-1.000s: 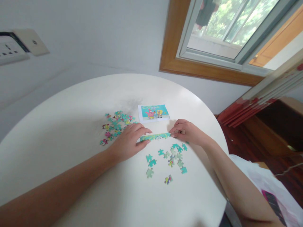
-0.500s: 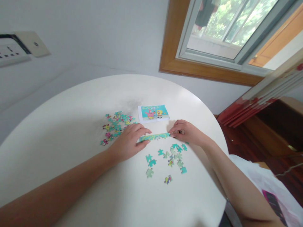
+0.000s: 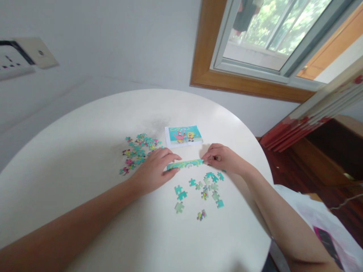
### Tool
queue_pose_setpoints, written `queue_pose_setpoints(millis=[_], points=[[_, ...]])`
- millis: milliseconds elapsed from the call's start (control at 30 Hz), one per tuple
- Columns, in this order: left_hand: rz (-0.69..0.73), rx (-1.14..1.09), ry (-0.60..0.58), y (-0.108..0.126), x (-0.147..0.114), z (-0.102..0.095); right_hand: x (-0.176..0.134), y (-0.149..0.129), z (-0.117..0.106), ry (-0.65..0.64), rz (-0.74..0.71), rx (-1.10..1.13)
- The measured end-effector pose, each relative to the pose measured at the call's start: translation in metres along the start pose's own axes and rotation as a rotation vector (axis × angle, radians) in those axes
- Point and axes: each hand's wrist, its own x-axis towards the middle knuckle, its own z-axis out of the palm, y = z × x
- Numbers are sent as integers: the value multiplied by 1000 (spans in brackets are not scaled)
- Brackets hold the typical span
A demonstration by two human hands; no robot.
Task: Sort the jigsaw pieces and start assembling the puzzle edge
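A joined strip of jigsaw puzzle [image 3: 185, 164], turquoise with yellow-green swirls, lies flat on the white table. My left hand [image 3: 154, 168] holds its left end, thumb on the near edge and fingers on the far edge. At the right end, my right hand [image 3: 219, 158] pinches a puzzle piece, mostly hidden under the fingertips. Beyond the strip lies a printed picture card [image 3: 185, 136] with a pink and a yellow cartoon figure on turquoise. Loose turquoise and pale green puzzle pieces [image 3: 214, 187] are scattered on the near side.
Left of my left hand, a heap of mixed puzzle pieces [image 3: 138, 149] spreads over the round white table [image 3: 85, 151]. A wall with a socket [image 3: 13, 60] and a wood-framed window [image 3: 210, 75] stands behind. On the right are a red-and-white curtain [image 3: 286, 132] and a white cloth [image 3: 309, 215].
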Motion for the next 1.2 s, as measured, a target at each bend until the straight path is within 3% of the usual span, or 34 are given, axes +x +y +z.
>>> queue_pose_setpoints(millis=[800,1200], points=[[-1,8,0,0,0,0,-1,-3,-3,-6,23,25],[-14,-5,-13,1,1,-1,-17,13,-33,179,90,-74]])
